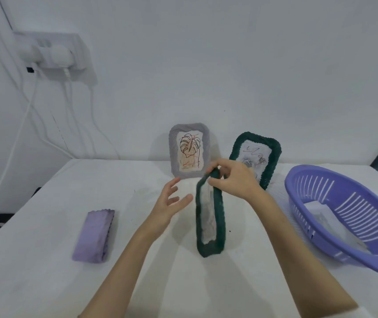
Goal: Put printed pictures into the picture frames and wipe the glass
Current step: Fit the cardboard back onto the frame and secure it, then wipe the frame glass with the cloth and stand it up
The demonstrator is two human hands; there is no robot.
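A dark green picture frame (220, 216) stands on its lower edge on the white table, seen almost edge-on, with a pale picture inside. My right hand (233, 180) pinches its top edge. Just left of the frame, my left hand (172, 200) is open with fingers spread and touches nothing. A grey frame (174, 154) with a leaf drawing leans against the wall behind. Another dark green frame (273, 164) with a sketch leans to its right, partly hidden by my right hand. A folded lilac cloth (93, 236) lies on the table to the left.
A purple slotted plastic basket (348, 253) sits at the right with white paper inside. A wall socket (52, 51) with plugs and hanging white cables is at the upper left. The table (45, 283) is covered in white.
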